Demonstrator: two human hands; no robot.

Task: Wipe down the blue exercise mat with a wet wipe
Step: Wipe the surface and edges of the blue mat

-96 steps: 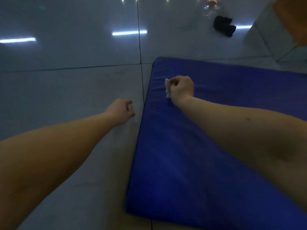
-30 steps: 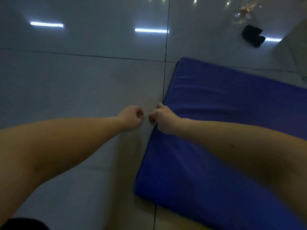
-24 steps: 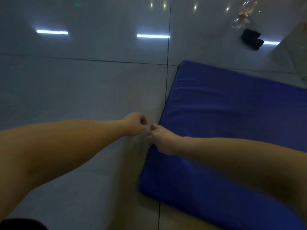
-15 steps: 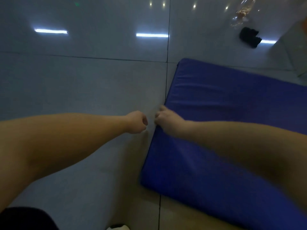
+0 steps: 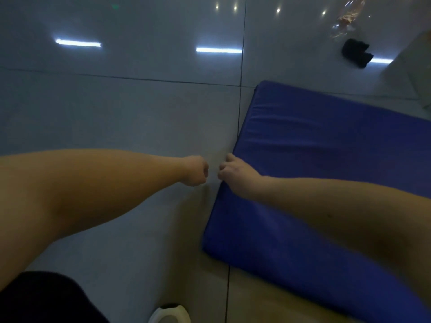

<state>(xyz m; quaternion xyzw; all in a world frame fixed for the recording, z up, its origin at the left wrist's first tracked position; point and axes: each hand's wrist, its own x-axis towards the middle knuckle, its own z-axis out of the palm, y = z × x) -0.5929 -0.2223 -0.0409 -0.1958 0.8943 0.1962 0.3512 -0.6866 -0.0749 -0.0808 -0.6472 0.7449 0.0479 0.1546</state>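
Your right hand (image 5: 235, 174) lies on the left edge of the mat (image 5: 326, 183), fingers curled down over that edge. Whether they pinch the wipe or only the mat's cover cannot be told, as the wipe is hidden. Your left hand (image 5: 195, 171) is a closed fist holding nothing that shows. It sits low over the floor (image 5: 116, 117), just beside the right hand, with a narrow gap between them. The mat is blue and thick, with a lightly creased cover, and lies flat on the floor to your right. The floor is glossy grey tile with dark joints and mirrors strip lights (image 5: 218, 50). Beyond the mat's far corner lie a black item (image 5: 355, 55) and something clear (image 5: 347, 19) that is too blurred to name. A white-rimmed object (image 5: 170, 314) shows at the bottom edge, near dark cloth (image 5: 42, 299).
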